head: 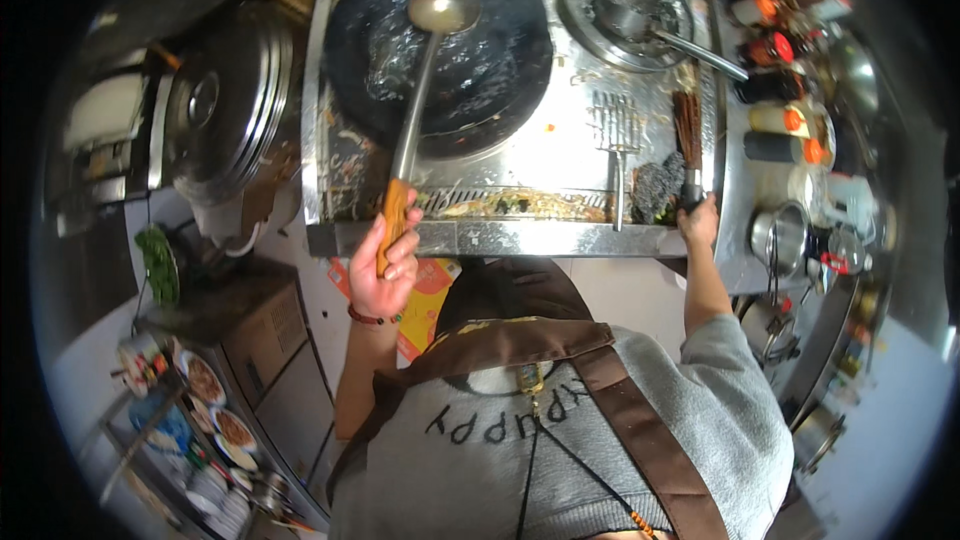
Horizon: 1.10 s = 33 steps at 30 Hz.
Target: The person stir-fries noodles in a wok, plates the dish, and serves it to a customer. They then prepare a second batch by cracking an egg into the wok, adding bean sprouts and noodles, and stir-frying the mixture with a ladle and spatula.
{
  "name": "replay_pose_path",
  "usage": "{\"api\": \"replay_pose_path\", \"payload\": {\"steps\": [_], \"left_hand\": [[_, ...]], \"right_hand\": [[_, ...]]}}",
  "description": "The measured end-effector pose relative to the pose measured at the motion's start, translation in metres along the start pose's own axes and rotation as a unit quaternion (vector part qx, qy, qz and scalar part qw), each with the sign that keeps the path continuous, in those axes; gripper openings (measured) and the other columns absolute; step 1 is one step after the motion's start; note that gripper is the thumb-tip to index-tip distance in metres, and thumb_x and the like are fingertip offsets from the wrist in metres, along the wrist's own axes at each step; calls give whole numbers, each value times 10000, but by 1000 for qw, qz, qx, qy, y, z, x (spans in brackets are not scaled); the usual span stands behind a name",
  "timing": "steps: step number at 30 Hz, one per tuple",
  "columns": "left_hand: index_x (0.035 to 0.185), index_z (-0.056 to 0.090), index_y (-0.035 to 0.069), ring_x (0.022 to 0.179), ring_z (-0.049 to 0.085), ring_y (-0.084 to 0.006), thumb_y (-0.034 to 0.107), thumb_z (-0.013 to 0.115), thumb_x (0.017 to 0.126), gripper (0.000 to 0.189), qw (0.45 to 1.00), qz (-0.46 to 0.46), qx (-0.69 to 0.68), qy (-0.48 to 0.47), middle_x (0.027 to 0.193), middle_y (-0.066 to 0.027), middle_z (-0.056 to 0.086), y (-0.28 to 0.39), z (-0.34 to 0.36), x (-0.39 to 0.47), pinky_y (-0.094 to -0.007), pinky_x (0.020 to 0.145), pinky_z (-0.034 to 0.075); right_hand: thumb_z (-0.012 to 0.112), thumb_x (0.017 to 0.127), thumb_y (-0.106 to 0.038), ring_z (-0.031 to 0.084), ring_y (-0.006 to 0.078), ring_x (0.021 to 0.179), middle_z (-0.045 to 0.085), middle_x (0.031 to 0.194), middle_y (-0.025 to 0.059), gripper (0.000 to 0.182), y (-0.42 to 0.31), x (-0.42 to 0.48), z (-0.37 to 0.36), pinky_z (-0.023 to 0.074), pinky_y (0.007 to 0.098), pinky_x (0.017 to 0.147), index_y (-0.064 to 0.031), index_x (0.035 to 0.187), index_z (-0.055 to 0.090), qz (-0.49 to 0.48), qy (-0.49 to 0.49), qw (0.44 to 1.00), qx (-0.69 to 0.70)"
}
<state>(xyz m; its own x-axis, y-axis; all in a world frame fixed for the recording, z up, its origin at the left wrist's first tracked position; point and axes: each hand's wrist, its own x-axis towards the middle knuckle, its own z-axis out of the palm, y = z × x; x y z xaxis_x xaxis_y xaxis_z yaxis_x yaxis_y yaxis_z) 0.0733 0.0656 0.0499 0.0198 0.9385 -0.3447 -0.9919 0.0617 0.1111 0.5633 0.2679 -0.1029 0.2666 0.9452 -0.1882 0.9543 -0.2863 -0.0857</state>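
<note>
My left hand (386, 262) is closed round the wooden handle of a metal ladle (444, 7), whose bowl is over a large black wok (457, 60) on the steel stove. Liquid shines in the wok. At the stove's right front edge, my right hand (697, 221) grips the dark handle end of a bamboo wok brush (688, 131), its bristles pointing away from me. Left of that hand lies a grey wire scourer (658, 186). A slotted metal turner (617, 131) rests beside it on the steel. Food scraps fill the front drain grate (525, 204).
A round metal pot (626, 7) with a metal-handled tool in it sits behind right. Several seasoning bottles (772, 120) line the right side, near a small steel pot (780, 236). A large lidded pot (225, 97) stands left; plates of food (234, 429) are on a lower left shelf.
</note>
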Motion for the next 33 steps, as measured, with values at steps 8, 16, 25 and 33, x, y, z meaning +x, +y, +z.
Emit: {"api": "replay_pose_path", "payload": {"steps": [8, 16, 25, 33], "left_hand": [[1413, 273, 59, 495, 454, -68, 112, 455, 960, 491, 863, 65, 473, 166, 860, -31, 528, -7, -13, -95, -199, 417, 381], [1331, 309, -66, 580, 422, -49, 235, 353, 996, 453, 997, -67, -31, 3, 845, -38, 418, -11, -8, -105, -171, 375, 365], [1249, 420, 8, 503, 432, -66, 120, 465, 927, 345, 990, -41, 138, 13, 728, -4, 450, 6, -46, -101, -209, 347, 309], [1372, 359, 18, 756, 632, -178, 1, 549, 827, 578, 607, 233, 746, 146, 1040, -120, 623, 66, -68, -167, -298, 693, 508]], "right_hand": [[660, 846, -155, 570, 132, 792, 611, 955, 99, 535, -16, -141, -64, 492, 282, 713, 47, 1278, 418, -96, -43, 816, 568], [670, 782, -201, 604, 366, 911, 624, 1049, 190, 593, -306, -112, -132, 501, 405, 764, -333, 1321, 460, -434, -13, 895, -99], [631, 798, -313, 647, 346, 875, 652, 992, 189, 516, -347, -77, -60, 520, 407, 760, -226, 1291, 505, -576, -23, 815, -66], [636, 786, -330, 633, 321, 967, 648, 1022, 188, 540, -397, -97, -34, 504, 377, 798, -109, 1265, 516, -466, -24, 884, 20]]}}
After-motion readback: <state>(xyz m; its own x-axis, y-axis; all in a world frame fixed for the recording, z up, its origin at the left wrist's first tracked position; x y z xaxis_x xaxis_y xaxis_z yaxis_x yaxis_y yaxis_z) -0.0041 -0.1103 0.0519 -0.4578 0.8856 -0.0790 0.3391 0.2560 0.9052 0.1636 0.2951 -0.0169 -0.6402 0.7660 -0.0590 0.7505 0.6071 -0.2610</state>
